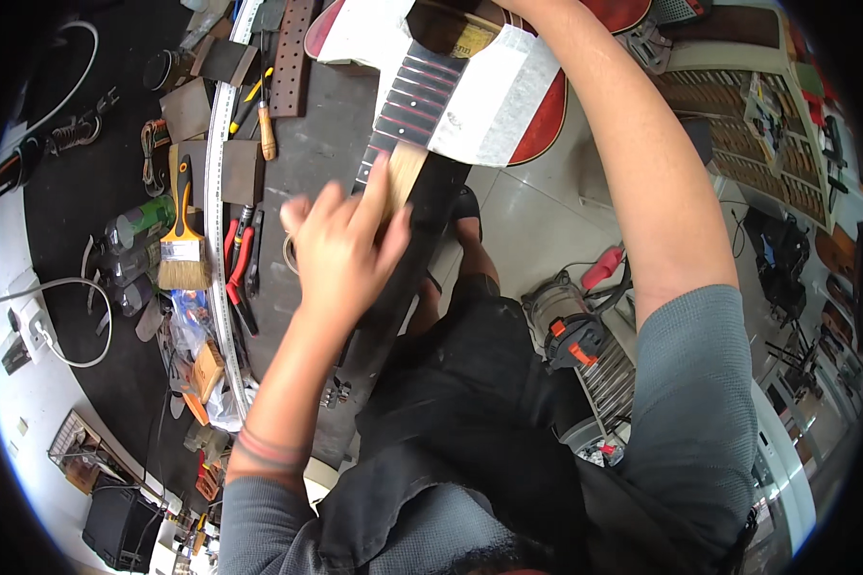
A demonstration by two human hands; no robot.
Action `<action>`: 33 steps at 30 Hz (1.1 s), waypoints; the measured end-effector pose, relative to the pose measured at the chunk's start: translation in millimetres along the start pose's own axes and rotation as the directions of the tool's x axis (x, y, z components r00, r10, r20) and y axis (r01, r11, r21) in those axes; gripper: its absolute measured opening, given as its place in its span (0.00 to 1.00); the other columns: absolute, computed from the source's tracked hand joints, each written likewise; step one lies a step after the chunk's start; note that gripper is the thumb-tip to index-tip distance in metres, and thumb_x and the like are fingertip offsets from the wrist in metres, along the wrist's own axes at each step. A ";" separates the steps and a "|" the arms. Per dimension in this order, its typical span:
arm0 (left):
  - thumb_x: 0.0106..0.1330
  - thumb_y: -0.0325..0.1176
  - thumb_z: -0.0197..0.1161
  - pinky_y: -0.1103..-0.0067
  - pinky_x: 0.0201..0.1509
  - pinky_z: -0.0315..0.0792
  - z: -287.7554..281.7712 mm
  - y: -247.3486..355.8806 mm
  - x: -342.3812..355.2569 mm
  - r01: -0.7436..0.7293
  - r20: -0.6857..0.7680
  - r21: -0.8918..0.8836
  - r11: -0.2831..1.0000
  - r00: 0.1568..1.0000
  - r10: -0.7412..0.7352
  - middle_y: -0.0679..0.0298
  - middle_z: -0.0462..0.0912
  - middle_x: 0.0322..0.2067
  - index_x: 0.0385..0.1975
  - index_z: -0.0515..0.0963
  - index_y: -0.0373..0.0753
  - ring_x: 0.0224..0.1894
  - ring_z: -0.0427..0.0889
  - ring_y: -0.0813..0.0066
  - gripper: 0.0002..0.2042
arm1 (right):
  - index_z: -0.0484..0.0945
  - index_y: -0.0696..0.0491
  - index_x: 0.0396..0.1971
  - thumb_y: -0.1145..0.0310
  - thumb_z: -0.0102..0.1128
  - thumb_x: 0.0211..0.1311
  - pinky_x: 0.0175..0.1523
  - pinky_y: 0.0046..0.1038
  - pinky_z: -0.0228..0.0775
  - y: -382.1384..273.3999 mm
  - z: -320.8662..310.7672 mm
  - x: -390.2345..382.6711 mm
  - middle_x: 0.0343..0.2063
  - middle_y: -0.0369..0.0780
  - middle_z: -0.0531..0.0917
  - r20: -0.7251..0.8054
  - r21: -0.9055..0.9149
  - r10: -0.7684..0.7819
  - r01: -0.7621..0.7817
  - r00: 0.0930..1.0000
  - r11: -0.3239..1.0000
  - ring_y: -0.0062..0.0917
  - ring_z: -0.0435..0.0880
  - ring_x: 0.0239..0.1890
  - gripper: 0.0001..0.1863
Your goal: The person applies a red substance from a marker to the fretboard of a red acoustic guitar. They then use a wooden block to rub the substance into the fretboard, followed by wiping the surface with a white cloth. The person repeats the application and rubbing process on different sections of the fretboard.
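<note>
My left hand (347, 235) has its fingers apart, some bent, over a pale wooden piece (405, 172) on the dark guitar neck (417, 91); what lies under the palm is hidden. A round object (290, 251), partly hidden, sits beside my fingers. The red guitar body (539, 131) lies at the top, with pale masking sheets (479, 115) either side of the fretboard. My right forearm reaches up across the right side to my right hand (516, 8), which is mostly cut off at the top edge, its fingers hidden.
A dark bench (316, 115) holds a long steel ruler (223, 115), a wide brush (182, 259), red-handled pliers (240, 273), bottles and cables along the left. Below right, a vacuum (566, 326) stands on the tiled floor (523, 220); racks of files (714, 101) are at upper right.
</note>
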State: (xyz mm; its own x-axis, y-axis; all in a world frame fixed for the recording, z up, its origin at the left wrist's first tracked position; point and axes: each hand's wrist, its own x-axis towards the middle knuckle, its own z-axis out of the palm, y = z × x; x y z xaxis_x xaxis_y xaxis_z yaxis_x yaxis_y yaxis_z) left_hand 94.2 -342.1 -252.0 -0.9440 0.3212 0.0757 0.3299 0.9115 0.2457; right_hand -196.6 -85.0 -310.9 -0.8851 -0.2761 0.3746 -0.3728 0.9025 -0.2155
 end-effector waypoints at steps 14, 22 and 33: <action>0.67 0.41 0.74 0.61 0.53 0.63 5.7 0.9 19.0 -0.058 -0.078 0.026 0.998 0.995 0.060 0.66 0.81 0.22 0.67 0.83 0.40 0.35 0.82 0.66 0.28 | 0.70 0.50 0.78 0.58 0.45 0.86 0.84 0.48 0.50 -4.9 -0.4 -0.8 0.80 0.38 0.70 -0.001 0.015 0.014 -0.014 1.000 1.000 0.37 0.61 0.83 0.28; 0.71 0.44 0.70 0.60 0.54 0.64 32.7 21.4 131.9 -0.074 -0.261 0.049 0.996 0.962 0.084 0.65 0.81 0.22 0.62 0.85 0.43 0.36 0.82 0.65 0.22 | 0.71 0.51 0.78 0.59 0.45 0.85 0.84 0.48 0.51 -8.0 2.0 1.1 0.79 0.39 0.71 -0.018 0.029 -0.006 0.007 1.000 1.000 0.37 0.62 0.83 0.28; 0.66 0.40 0.75 0.64 0.52 0.62 4.4 5.9 17.5 -0.051 -0.076 -0.016 0.999 0.996 0.049 0.68 0.80 0.21 0.67 0.83 0.39 0.35 0.81 0.68 0.29 | 0.71 0.51 0.77 0.59 0.45 0.85 0.83 0.48 0.51 -4.4 -2.0 -2.1 0.79 0.39 0.72 -0.031 0.030 0.004 -0.003 1.000 1.000 0.38 0.63 0.82 0.27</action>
State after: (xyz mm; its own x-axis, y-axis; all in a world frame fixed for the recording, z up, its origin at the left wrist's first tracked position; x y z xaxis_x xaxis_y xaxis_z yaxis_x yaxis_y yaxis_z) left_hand 79.7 -330.0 -253.5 -0.9245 0.3453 0.1613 0.3771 0.8899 0.2566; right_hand -192.5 -87.7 -309.0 -0.8776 -0.2619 0.4014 -0.3780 0.8932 -0.2437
